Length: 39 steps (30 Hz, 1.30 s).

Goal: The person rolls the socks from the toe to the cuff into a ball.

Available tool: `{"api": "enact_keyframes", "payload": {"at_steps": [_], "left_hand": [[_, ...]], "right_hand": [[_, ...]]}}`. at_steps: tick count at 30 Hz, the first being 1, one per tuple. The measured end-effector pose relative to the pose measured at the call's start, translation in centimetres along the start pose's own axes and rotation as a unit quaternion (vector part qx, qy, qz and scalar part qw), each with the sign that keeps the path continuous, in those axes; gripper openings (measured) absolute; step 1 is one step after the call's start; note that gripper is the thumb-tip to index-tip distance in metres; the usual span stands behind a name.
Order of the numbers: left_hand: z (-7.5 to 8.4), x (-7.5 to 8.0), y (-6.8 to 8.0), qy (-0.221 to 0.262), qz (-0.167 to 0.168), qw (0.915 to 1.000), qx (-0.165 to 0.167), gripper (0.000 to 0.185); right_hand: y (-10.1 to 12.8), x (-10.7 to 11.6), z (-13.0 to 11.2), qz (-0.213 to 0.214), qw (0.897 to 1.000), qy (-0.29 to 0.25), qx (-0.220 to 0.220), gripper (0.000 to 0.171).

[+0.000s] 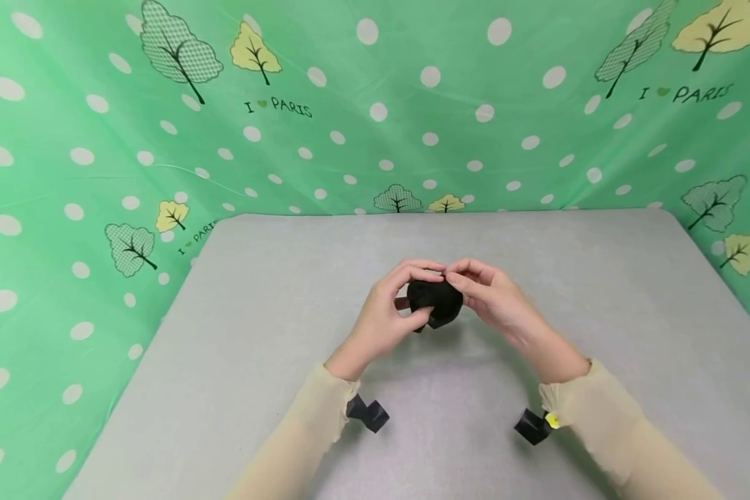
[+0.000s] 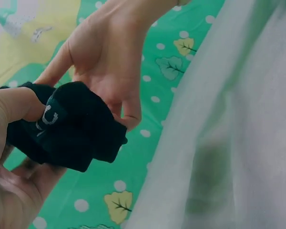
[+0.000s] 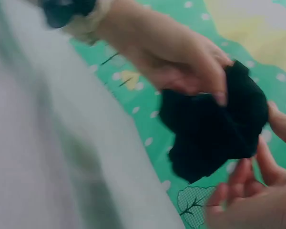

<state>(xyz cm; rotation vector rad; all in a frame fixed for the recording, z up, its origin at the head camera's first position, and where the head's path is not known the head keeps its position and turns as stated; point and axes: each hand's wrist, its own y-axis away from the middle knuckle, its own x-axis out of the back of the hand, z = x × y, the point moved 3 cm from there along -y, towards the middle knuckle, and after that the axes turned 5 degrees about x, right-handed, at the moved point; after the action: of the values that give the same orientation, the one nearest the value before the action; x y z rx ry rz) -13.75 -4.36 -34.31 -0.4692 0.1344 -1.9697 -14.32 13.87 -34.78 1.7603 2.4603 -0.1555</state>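
A bunched black cloth bundle (image 1: 436, 301) is held up over the middle of the table, between both hands. My left hand (image 1: 384, 312) grips its left side, thumb across the near face and fingers over the top. At its upper right edge, my right hand (image 1: 496, 295) pinches the fabric between thumb and fingertips. A small white mark shows beside the left thumb on the black cloth (image 2: 81, 129) in the left wrist view. Folded layers with uneven edges make up the cloth (image 3: 214, 129) in the right wrist view.
The grey table (image 1: 256, 292) spreads beneath both forearms. Behind and to its sides hangs a green polka-dot curtain (image 1: 325, 139) printed with trees. Black wrist-worn pieces stick out by the left sleeve (image 1: 319, 410) and the right sleeve (image 1: 600, 417).
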Motion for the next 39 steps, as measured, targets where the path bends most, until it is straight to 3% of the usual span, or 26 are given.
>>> {"api": "enact_keyframes", "payload": {"at_steps": [2, 4, 6, 10, 12, 14, 15, 17, 19, 22, 25, 27, 29, 33, 36, 39], "left_hand": [[-0.5, 0.3, -0.1, 0.023, 0.008, 0.9994, 0.027, 0.038], [-0.9, 0.7, -0.1, 0.042, 0.017, 0.9978, 0.049, 0.037], [-1.2, 1.0, -0.2, 0.059, 0.028, 0.9957, 0.065, 0.037], [-1.6, 1.5, -0.4, 0.075, 0.044, 0.9931, 0.079, 0.035], [-1.7, 1.7, -0.5, 0.093, 0.055, 0.9897, 0.093, 0.037], [-1.8, 1.9, -0.6, 0.145, 0.072, 0.9787, 0.126, 0.04], [-1.8, 2.0, -0.6, 0.18, 0.084, 0.9695, 0.144, 0.041], [-1.8, 2.2, -0.7, 0.268, 0.114, 0.9402, 0.177, 0.042], [-1.7, 2.3, -0.8, 0.345, 0.143, 0.9066, 0.196, 0.041], [-1.3, 2.2, -0.9, 0.424, 0.174, 0.8658, 0.2, 0.04], [-1.0, 1.5, -0.9, 0.48, 0.175, 0.8332, 0.212, 0.038], [-0.9, 1.0, -0.9, 0.502, 0.168, 0.8205, 0.217, 0.037], [-0.7, 0.6, -1.0, 0.514, 0.143, 0.8186, 0.212, 0.034], [-0.6, 0.4, -0.9, 0.514, 0.095, 0.8327, 0.182, 0.029], [-0.7, 0.5, -0.7, 0.506, 0.07, 0.8416, 0.176, 0.026], [-0.9, 0.7, -0.5, 0.494, 0.05, 0.8501, 0.175, 0.03]], "right_hand": [[0.2, 0.0, 0.1, 0.025, 0.996, 0.068, 0.058, 0.005], [0.5, 0.0, 0.0, 0.026, 0.975, 0.169, 0.14, 0.013], [0.8, -0.2, -0.2, 0.007, 0.932, 0.277, 0.234, 0.019], [1.1, -0.8, -0.2, -0.049, 0.807, 0.44, 0.39, 0.024], [1.2, -1.0, -0.2, -0.053, 0.758, 0.475, 0.444, 0.02], [1.2, -1.1, -0.2, -0.046, 0.722, 0.494, 0.482, 0.015], [1.2, -1.2, -0.2, -0.04, 0.71, 0.497, 0.497, 0.016], [1.2, -1.2, -0.3, -0.022, 0.698, 0.491, 0.521, 0.025], [1.3, -1.2, -0.3, 0.002, 0.703, 0.472, 0.532, 0.032], [1.2, -1.1, -0.2, 0.039, 0.738, 0.417, 0.529, 0.032], [1.0, -1.2, 0.1, 0.071, 0.779, 0.363, 0.507, 0.017], [0.8, -1.2, 0.4, 0.09, 0.804, 0.342, 0.477, 0.013], [0.6, -1.1, 0.5, 0.11, 0.828, 0.319, 0.448, 0.021], [0.5, -0.7, 0.5, 0.121, 0.855, 0.302, 0.403, 0.024], [0.4, -0.4, 0.3, 0.1, 0.861, 0.304, 0.395, 0.023], [0.2, -0.3, 0.1, 0.079, 0.861, 0.308, 0.398, 0.023]]}}
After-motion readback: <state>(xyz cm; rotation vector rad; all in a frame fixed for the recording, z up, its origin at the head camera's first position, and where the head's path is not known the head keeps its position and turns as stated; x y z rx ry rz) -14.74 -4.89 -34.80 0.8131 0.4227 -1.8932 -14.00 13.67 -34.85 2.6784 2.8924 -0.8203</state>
